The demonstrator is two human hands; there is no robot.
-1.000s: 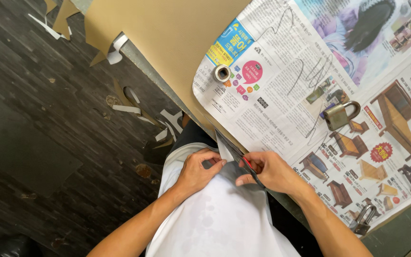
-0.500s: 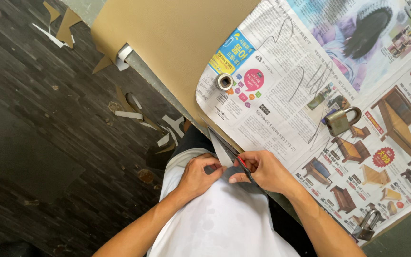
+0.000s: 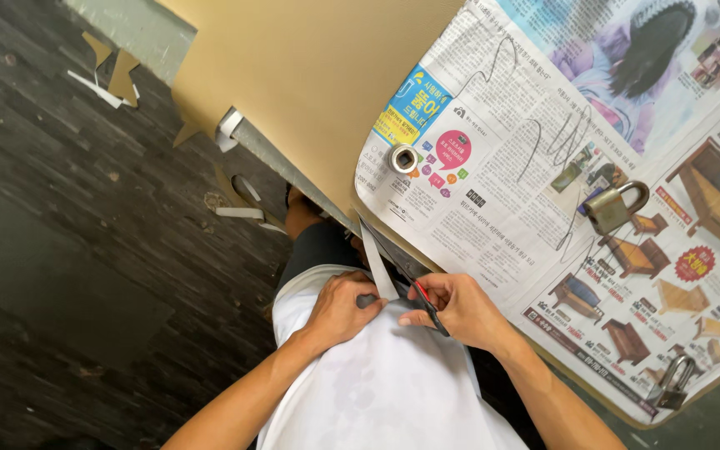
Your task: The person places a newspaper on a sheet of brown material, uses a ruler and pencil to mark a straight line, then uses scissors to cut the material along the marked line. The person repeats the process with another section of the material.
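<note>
Lying on newspaper (image 3: 535,167): two padlocks (image 3: 614,208).

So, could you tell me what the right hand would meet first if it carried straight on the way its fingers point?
The right hand points toward the left hand. It would probably first meet the pale strip between them, then the left fingers; depth is unclear.

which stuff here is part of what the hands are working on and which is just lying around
In hand: left hand, right hand, pale strip, red-handled cutting tool.

Lying about: brass padlock, grey padlock, small metal ring, newspaper, floor scraps.
</note>
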